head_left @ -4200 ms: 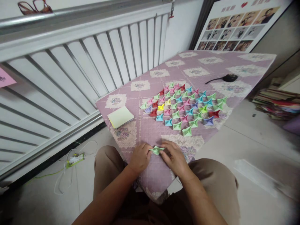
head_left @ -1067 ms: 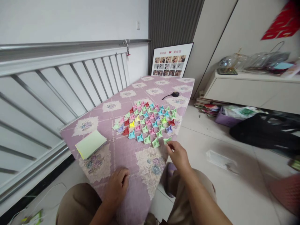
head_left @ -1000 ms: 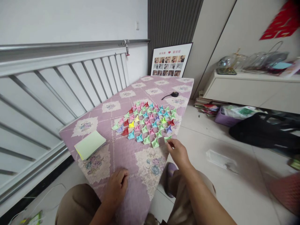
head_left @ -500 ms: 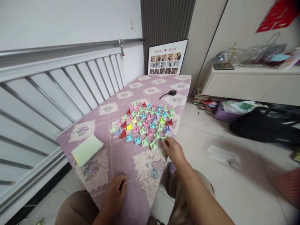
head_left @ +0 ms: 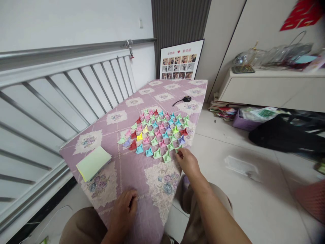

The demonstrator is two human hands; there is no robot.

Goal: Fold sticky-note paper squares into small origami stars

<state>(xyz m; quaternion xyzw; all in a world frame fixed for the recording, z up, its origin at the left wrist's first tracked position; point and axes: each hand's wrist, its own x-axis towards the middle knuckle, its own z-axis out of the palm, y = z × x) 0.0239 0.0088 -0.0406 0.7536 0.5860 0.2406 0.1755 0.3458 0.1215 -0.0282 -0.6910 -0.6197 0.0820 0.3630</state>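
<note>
Rows of small folded paper pieces in green, pink, blue, red, yellow and purple stand on the purple floral tablecloth (head_left: pixel 134 173). At the near right end of the rows, my right hand (head_left: pixel 186 162) pinches a light green folded paper piece (head_left: pixel 178 148), partly hidden by the fingers. Just left of it sits another light green folded piece (head_left: pixel 167 157). My left hand (head_left: pixel 126 206) rests on the cloth near the front edge, fingers curled; whether anything is inside cannot be seen. A stack of light green paper sheets (head_left: pixel 93 163) lies at the left of the table.
A black tape measure (head_left: pixel 187 99) lies toward the table's far right. Along the left runs a white radiator (head_left: pixel 73 98) with a pipe. To the right are a white cabinet (head_left: pixel 269 89), a black bag (head_left: pixel 286 135) and a clear plastic box (head_left: pixel 241 167) on the floor.
The view has shifted slightly. Both hands stay in nearly the same places, the right one still at the same green piece.
</note>
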